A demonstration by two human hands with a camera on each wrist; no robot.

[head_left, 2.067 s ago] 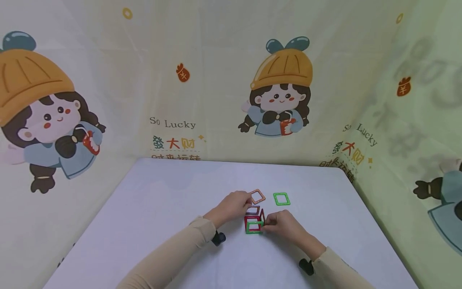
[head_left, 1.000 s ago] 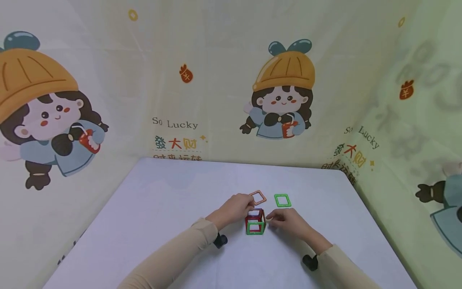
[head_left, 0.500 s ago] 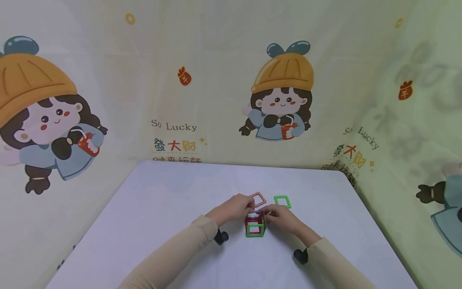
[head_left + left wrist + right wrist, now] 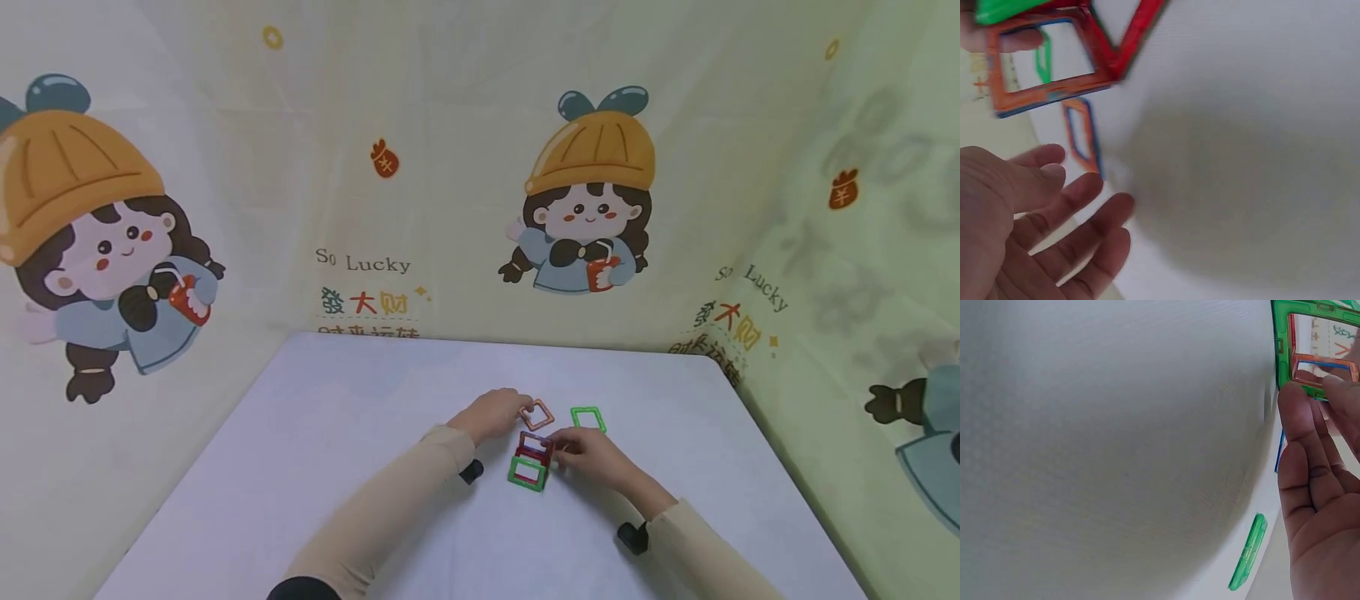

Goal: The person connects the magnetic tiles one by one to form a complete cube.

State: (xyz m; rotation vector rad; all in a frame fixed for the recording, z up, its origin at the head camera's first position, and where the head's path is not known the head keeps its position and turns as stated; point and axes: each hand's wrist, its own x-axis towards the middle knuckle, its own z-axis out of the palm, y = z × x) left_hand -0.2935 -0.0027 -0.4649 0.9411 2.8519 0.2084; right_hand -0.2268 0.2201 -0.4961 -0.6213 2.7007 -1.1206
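A small box of magnetic tiles stands on the table, with a green square tile [image 4: 527, 487] at its front and red and purple-edged tiles behind. My right hand [image 4: 594, 457] is at its back right corner; in the right wrist view, thumb and forefinger pinch a green frame [image 4: 1282, 347] of the box. Beyond the box, my left hand [image 4: 491, 413] reaches to a loose orange square tile [image 4: 547, 409]. In the left wrist view its fingers [image 4: 1088, 190] are loosely bent and spread beside that orange tile [image 4: 1093, 137], with nothing gripped between them.
A loose green square tile [image 4: 587, 408] lies flat behind my right hand. The white table [image 4: 360, 417] meets printed cloth walls at the back and both sides. Black wrist cameras [image 4: 632, 538] sit below both hands.
My left hand has left the box and moved away from me toward the orange tile. My right hand moved in to the box's back corner, and the box has turned slightly.
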